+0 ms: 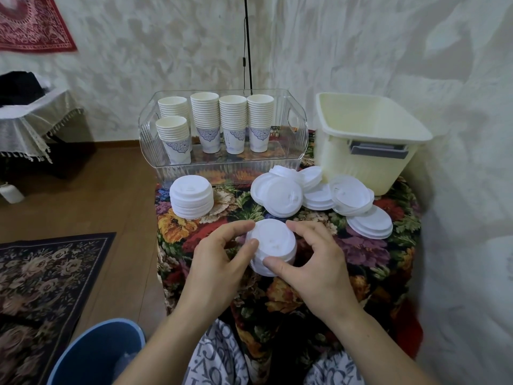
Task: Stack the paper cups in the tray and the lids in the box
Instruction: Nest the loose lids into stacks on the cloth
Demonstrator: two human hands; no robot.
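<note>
Left hand and right hand, each grip curled round a small lid stack, loose lids beyond

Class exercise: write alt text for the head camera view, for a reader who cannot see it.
Both hands, left hand and right hand, grip a small stack of white lids over a floral tablecloth. Behind it lie more lids, one neat pile and loose heaps. Further back, a clear tray holds five stacks of paper cups beside a cream box.
</note>
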